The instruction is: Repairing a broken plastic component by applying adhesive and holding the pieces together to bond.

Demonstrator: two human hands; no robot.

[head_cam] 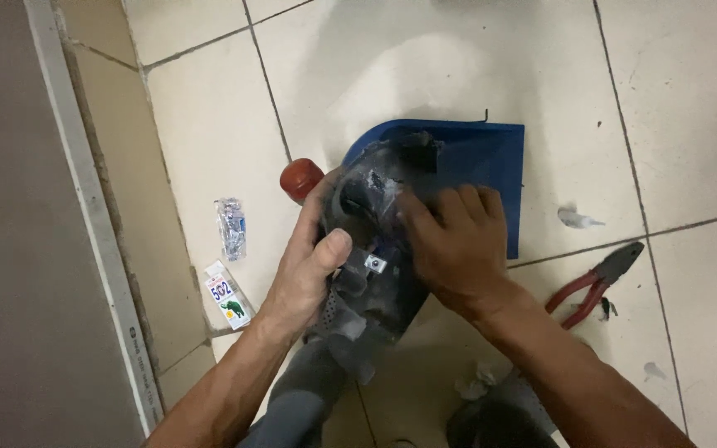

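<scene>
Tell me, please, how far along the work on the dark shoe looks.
Done: an opened glue packet lies on the tile. In hand: the left hand grips the dark shoe while the right hand presses its upper. Left: unclear; the red-handled pliers lie aside.
</scene>
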